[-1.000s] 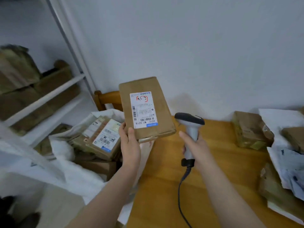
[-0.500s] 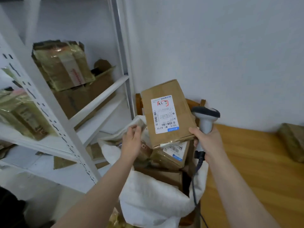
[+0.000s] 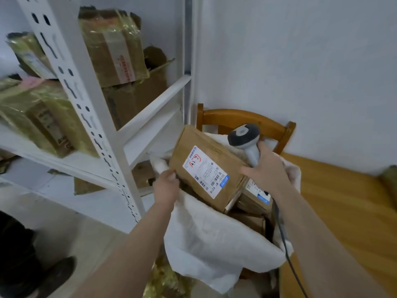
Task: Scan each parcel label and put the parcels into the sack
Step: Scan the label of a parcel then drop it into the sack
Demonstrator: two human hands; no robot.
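Down has gone the box (image 3: 199,151). Half a second ago it was held up above the sack (image 3: 210,237); now it leans into the sack's open mouth, and the left hand (image 3: 166,183) has slid along the sack's edge to the box's low corner.

Closest of all is the white front wall of the sack, folded over. At the left of the sack's mouth, the left hand has its fingers curled and seems to pinch the sack's edge to keep it open. At the right of the mouth, the right hand (image 3: 265,171) is wrapped round the handle of the scanner (image 3: 245,137), and one stretched finger touches the box's side. The scanner's wire (image 3: 285,244) runs down by the sack's right edge.

The box lies tilted, label (image 3: 206,172) up, low end on other boxes (image 3: 255,194) already inside the sack. Behind the sack is a wooden chair (image 3: 242,118). To the right of the sack is a table (image 3: 343,201). To the left of the sack, farther back, is a white shelf (image 3: 71,87) with more boxes.

I think the box is nearly in. It could go wrong: the right hand does two jobs, so its hold on the box is weak, and the box could slip out over the edge. The sack is floppy, so it could fall shut if the left hand lets go. The wire could get trapped under the box.
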